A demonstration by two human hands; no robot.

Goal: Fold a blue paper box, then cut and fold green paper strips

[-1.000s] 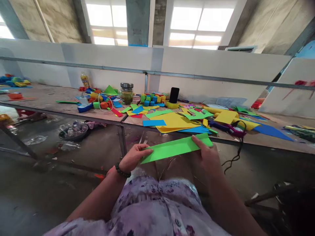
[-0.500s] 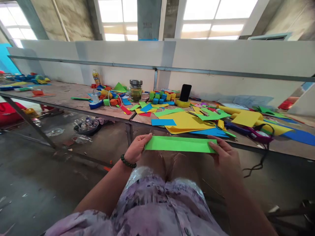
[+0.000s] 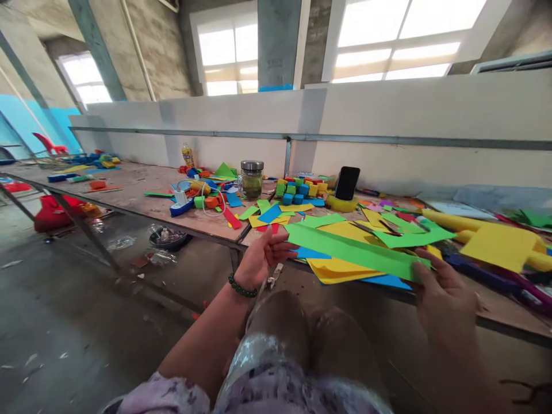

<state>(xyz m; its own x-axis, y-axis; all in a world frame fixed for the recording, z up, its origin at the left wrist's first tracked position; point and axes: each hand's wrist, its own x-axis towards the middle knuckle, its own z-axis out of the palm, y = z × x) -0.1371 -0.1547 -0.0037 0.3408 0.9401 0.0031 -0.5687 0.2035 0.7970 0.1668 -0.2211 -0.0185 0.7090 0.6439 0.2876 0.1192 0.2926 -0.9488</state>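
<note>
A long green strip (image 3: 353,250) slants over the front edge of the table, its left end higher than its right. My right hand (image 3: 446,290) pinches the strip's right end between thumb and fingers. Beside the left end is my left hand (image 3: 264,259), palm turned up, fingers apart and slightly curled, with nothing held in it. A green bead bracelet (image 3: 242,287) circles my left wrist. Yellow sheets (image 3: 340,271) and a blue piece (image 3: 313,253) lie behind and below the strip on the table.
A lidded glass jar (image 3: 252,181), small coloured cubes (image 3: 297,190) and a phone (image 3: 347,183) on a yellow stand are at mid-table. Yellow rolled material (image 3: 457,221) lies at the right. Below the table, a black basin (image 3: 168,237) rests on the floor.
The strip has moved up and right to the table edge and now slants. My left hand has let go of its left end and opened. The view has shifted left.
</note>
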